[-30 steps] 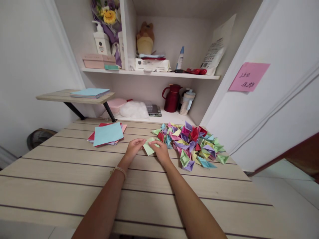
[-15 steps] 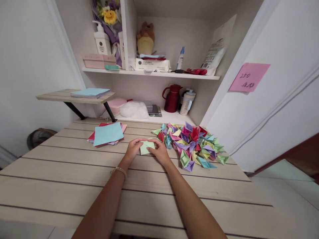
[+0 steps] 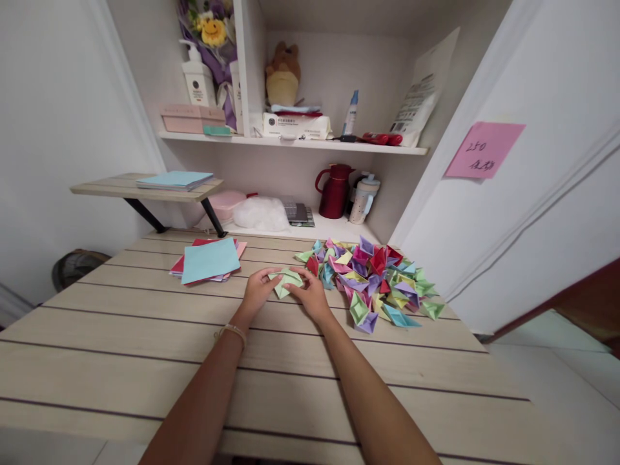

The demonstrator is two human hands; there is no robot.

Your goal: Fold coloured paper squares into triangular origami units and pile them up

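Observation:
A small light green piece of folded paper (image 3: 285,281) is held between my two hands, just above or on the table; which of the two I cannot tell. My left hand (image 3: 258,289) pinches its left side, thumb on top and fingers behind the far edge. On the right side, my right hand (image 3: 312,294) grips it the same way, the thumb lying on its face. The paper points toward me at its near corner, with a folded band along its far side. To the right lies a heap of folded paper boats (image 3: 375,278) in many colours.
Left of my hands lies a stack of coloured paper sheets (image 3: 212,260), blue on top. More sheets (image 3: 175,180) lie on a small raised shelf (image 3: 109,187). At the back stand a red jug (image 3: 335,192) and a pale tumbler (image 3: 364,200), beside a white plastic bag (image 3: 260,214).
The green paper has gone from a squarish flat shape to one with a pointed near corner and a folded far band. Both hands stay in nearly the same place.

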